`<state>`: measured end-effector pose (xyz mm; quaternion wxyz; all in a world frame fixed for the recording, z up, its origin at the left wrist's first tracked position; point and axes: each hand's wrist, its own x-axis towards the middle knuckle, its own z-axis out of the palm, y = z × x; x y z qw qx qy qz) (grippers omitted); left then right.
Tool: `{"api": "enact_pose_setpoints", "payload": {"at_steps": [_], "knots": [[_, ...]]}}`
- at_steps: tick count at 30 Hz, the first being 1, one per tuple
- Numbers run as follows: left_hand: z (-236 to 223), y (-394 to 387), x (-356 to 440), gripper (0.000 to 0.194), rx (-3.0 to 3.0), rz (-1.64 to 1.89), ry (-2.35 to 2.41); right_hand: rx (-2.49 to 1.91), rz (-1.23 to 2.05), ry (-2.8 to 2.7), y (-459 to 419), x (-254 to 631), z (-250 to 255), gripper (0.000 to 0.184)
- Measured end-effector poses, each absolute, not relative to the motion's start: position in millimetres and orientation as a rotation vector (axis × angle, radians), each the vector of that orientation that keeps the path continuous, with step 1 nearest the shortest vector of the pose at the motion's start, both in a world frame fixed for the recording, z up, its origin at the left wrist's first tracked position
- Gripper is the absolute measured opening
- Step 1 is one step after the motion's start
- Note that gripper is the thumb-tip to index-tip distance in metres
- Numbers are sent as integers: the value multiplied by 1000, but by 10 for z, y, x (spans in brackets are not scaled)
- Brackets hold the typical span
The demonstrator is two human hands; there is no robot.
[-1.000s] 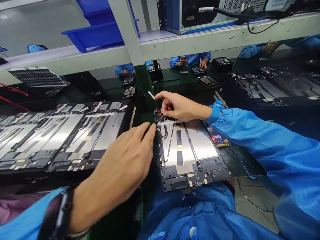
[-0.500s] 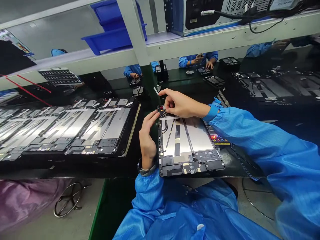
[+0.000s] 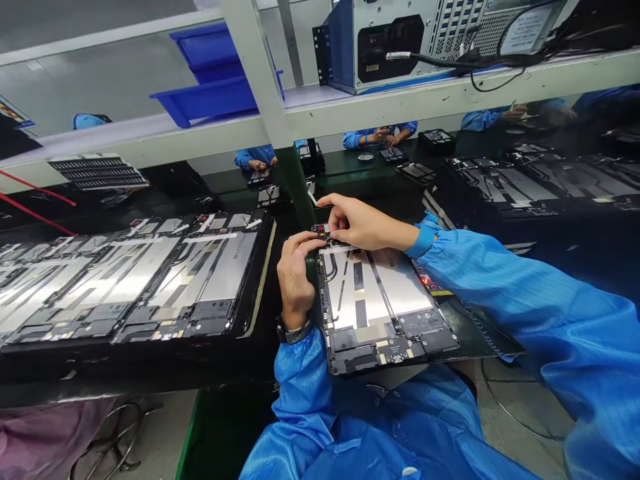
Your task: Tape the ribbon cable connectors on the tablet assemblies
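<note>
Both hands are closed in a pinch, my left hand [image 3: 296,280] and right hand [image 3: 365,225] gripping a small dark part [image 3: 321,229] at the upper-left corner of an opened tablet housing [image 3: 380,313].

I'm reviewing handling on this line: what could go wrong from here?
The left hand and right hand crowd the small black part at the corner of the open tablet, so a slip could tear its thin cable. The tablet sits at the bench's near edge and might get knocked off.
</note>
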<state>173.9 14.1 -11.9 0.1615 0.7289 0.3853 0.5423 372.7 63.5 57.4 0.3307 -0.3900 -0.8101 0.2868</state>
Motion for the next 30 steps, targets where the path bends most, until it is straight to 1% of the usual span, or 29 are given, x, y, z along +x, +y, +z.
{"api": "enact_pose_setpoints", "payload": {"at_steps": [4, 6, 8, 12, 14, 16, 19, 24, 27, 30], "knots": [[-151, 187, 1747, 60, 2122, 1614, 1037, -986, 745, -2087, 625, 3749, 606, 60], [-154, 200, 1753, 58, 2150, 1613, 1025, -958, 795, -1996, 567, 3767, 681, 58], [-153, 215, 1761, 57, 2169, 1608, 1017, -945, 936, -1861, 451, 3788, 783, 52], [-173, 268, 1780, 58, 2179, 1647, 963, -942, 1350, -1578, 132, 3837, 924, 40], [-193, 303, 1784, 57, 2161, 1657, 939, -948, 1457, -1475, 13, 3857, 921, 38], [-210, 336, 1784, 56, 2149, 1643, 957, -979, 1466, -1434, -44, 3868, 883, 38], [-219, 377, 1778, 54, 2164, 1640, 962, -1029, 1281, -1530, -26, 3870, 812, 39], [-194, 400, 1768, 47, 2162, 1673, 859, -1005, 678, -1868, 109, 3862, 686, 43], [-161, 395, 1757, 51, 2176, 1684, 871, -980, 498, -2067, 160, 3857, 598, 49], [-135, 394, 1745, 58, 2188, 1667, 942, -966, 392, -2178, 175, 3853, 545, 54]]}}
